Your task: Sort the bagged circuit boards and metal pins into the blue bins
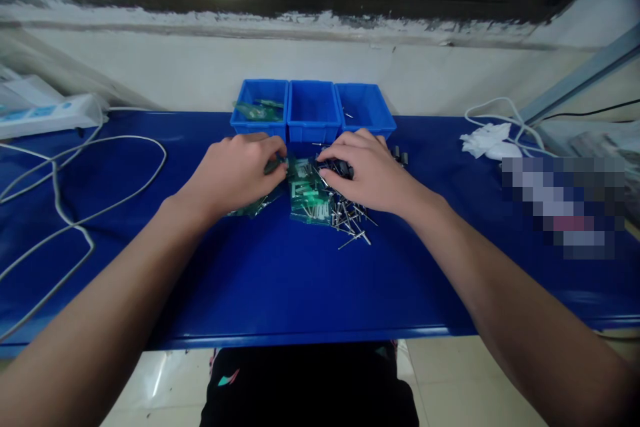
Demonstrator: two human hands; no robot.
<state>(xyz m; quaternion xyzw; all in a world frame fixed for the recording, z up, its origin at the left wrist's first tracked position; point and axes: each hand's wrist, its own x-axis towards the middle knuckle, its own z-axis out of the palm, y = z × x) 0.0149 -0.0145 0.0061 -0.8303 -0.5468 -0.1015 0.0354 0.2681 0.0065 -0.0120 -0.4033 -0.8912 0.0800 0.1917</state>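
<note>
Shiny metal blind rivets (356, 236), crinkly glossy plas. bags (309, 199), smooth plas. bins (314, 131), semi-gloss tbl (310, 287), flaky wall paint (150, 15)

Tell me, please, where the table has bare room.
The table is bare from the green bags and metal pins to its near edge, and between the black parts and white tissue. It's crowded around the left hand and right hand; white cable loops at left.
</note>
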